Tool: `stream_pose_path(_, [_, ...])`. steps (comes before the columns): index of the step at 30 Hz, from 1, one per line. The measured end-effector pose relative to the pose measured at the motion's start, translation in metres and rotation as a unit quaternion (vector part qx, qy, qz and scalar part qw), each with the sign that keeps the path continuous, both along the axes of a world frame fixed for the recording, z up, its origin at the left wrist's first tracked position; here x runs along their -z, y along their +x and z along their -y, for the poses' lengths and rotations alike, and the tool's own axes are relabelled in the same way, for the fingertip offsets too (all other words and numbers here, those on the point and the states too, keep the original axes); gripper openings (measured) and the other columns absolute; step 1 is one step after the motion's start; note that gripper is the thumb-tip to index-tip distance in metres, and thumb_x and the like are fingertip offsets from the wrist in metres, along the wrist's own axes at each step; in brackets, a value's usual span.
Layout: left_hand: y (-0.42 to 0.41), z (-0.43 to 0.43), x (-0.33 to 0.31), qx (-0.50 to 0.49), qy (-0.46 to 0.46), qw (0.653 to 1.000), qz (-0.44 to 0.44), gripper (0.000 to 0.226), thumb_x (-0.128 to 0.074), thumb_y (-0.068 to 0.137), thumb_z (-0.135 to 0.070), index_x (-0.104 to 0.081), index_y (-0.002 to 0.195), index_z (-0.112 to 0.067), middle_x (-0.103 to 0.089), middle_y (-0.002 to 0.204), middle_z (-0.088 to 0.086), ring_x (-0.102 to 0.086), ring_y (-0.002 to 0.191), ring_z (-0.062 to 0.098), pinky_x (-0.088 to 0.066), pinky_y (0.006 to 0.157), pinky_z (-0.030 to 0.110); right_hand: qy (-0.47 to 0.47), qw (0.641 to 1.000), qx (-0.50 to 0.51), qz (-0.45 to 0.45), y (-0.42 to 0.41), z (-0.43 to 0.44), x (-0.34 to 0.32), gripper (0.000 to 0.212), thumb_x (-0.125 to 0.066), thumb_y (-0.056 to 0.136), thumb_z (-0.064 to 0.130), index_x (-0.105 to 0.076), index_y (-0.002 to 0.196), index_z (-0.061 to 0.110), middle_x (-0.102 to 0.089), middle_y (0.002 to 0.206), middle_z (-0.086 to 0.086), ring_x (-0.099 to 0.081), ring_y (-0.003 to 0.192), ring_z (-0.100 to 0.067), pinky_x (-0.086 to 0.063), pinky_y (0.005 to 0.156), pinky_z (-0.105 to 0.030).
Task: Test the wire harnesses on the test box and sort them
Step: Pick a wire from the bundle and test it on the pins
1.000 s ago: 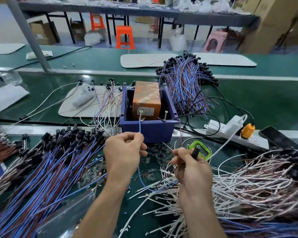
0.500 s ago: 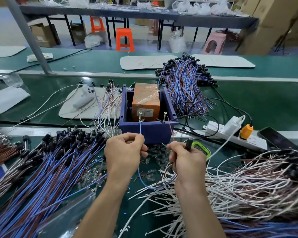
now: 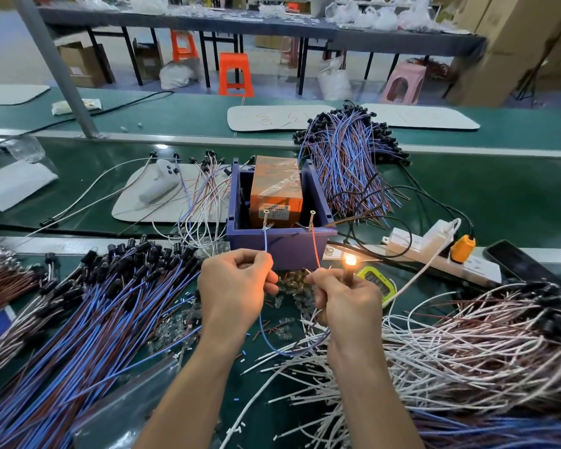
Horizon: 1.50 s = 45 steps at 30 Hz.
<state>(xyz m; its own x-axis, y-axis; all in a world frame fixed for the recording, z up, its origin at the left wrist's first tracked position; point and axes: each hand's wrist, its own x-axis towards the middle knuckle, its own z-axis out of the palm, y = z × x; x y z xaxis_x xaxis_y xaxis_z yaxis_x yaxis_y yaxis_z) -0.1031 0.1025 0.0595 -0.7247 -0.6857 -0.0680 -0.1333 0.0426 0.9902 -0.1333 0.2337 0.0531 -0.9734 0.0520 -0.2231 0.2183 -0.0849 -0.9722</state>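
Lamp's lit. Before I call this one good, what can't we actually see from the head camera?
Head view: label on the orange block, too small to read.
Head view: green timer display, half hidden behind the right hand.
Head view: where blue wire and red wire meet the lit lamp, hidden in that hand's grip.
Head view: white wire pile, cut by the right edge.

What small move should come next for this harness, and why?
Probably lift both leads off the pins of the test box. The left hand pinches the blue lead up to the left pin, the right hand holds the red lead at the right pin, and the bulb glows, so the test seems done; sorting comes next.
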Motion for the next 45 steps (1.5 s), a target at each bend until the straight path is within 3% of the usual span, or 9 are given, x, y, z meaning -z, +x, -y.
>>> stream_pose_path(10, [0.012,-0.012,-0.012,0.076,0.069,0.995,0.003,0.025,-0.072,0.089,-0.013,-0.08,0.07,-0.026,-0.075,0.064,0.007,-0.072,0.053,0.021,-0.052,0.048,0.02,-0.029,0.999,-0.013,-0.013,0.012,-0.014,-0.007,0.025,-0.068,0.087,0.005,-0.071,0.063,0.009,-0.049,0.049,-0.002,-0.041,0.047,-0.013,-0.034,0.055,-0.029])
stream_pose_path(16, [0.019,-0.023,-0.013,0.17,0.038,0.984,0.025,0.012,-0.08,0.086,-0.026,-0.084,0.078,-0.034,-0.079,0.076,-0.001,-0.075,0.079,0.012,-0.058,0.081,0.032,0.001,0.992,-0.129,-0.012,0.023,-0.028,-0.015,0.024,-0.069,0.086,0.005,-0.075,0.064,0.012,-0.052,0.052,-0.007,-0.042,0.046,-0.012,-0.033,0.045,-0.017])
stream_pose_path(20, [0.023,-0.027,-0.021,0.208,0.049,0.977,0.02,0.016,-0.083,0.082,-0.014,-0.083,0.072,-0.026,-0.076,0.066,-0.004,-0.065,0.058,0.001,-0.049,0.057,0.012,0.014,0.987,-0.161,-0.003,0.027,-0.041,-0.021,0.026,-0.068,0.09,0.006,-0.076,0.066,0.011,-0.049,0.051,-0.003,-0.041,0.046,-0.01,-0.033,0.043,-0.015])
stream_pose_path(24, [0.024,-0.035,-0.027,0.216,0.031,0.975,0.037,0.009,-0.082,0.078,-0.021,-0.082,0.069,-0.024,-0.063,0.052,-0.001,-0.046,0.046,0.011,-0.04,0.046,0.022,0.026,0.984,-0.177,0.008,0.031,-0.052,-0.03,0.03,-0.064,0.094,0.006,-0.077,0.069,0.014,-0.055,0.055,-0.003,-0.043,0.047,-0.008,-0.032,0.044,-0.018])
stream_pose_path(29, [0.023,-0.053,-0.029,0.189,-0.003,0.982,0.029,0.02,-0.074,0.083,-0.018,-0.077,0.065,-0.026,-0.06,0.049,-0.001,-0.047,0.047,0.016,-0.041,0.054,0.031,-0.058,0.993,-0.1,0.007,0.039,-0.087,-0.039,0.031,-0.051,0.095,-0.003,-0.079,0.083,0.005,-0.068,0.072,-0.016,-0.038,0.047,-0.014,-0.03,0.044,-0.022])
stream_pose_path(34, [0.03,-0.063,-0.024,0.223,-0.013,0.974,0.037,0.027,-0.067,0.084,-0.024,-0.07,0.057,-0.023,-0.059,0.049,0.004,-0.046,0.05,0.019,-0.039,0.06,0.037,-0.102,0.995,0.004,0.0,0.054,-0.161,-0.031,0.035,-0.045,0.107,0.012,-0.075,0.096,-0.001,-0.075,0.087,-0.019,-0.069,0.068,-0.022,-0.055,0.056,-0.026])
stream_pose_path(37, [0.034,-0.075,-0.017,0.242,-0.022,0.969,0.049,0.034,-0.064,0.086,-0.01,-0.07,0.054,-0.02,-0.068,0.056,0.009,-0.05,0.042,0.019,-0.042,0.049,0.026,0.084,0.987,0.135,-0.035,0.058,-0.208,-0.019,0.037,-0.052,0.106,0.023,-0.077,0.083,0.009,-0.076,0.074,-0.007,-0.07,0.071,-0.024,-0.056,0.067,-0.036])
stream_pose_path(40, [0.041,-0.092,-0.008,0.316,-0.027,0.945,0.081,0.033,-0.063,0.088,0.0,-0.068,0.058,-0.015,-0.072,0.06,0.011,-0.057,0.039,0.016,-0.041,0.04,0.02,0.331,0.921,0.203,-0.037,0.057,-0.25,-0.017,0.039,-0.058,0.097,0.035,-0.075,0.064,0.026,-0.065,0.051,0.001,-0.06,0.056,-0.025,-0.047,0.062,-0.038])
stream_pose_path(45, [0.053,-0.121,0.003,0.46,-0.154,0.862,0.146,0.015,-0.074,0.082,-0.013,-0.075,0.075,-0.026,-0.075,0.065,0.002,-0.067,0.053,0.025,-0.054,0.053,0.03,0.495,0.85,0.18,0.0,0.045,-0.285,-0.024,0.045,-0.057,0.092,0.042,-0.068,0.059,0.014,-0.062,0.056,-0.005,-0.062,0.064,-0.033,-0.048,0.062,-0.038])
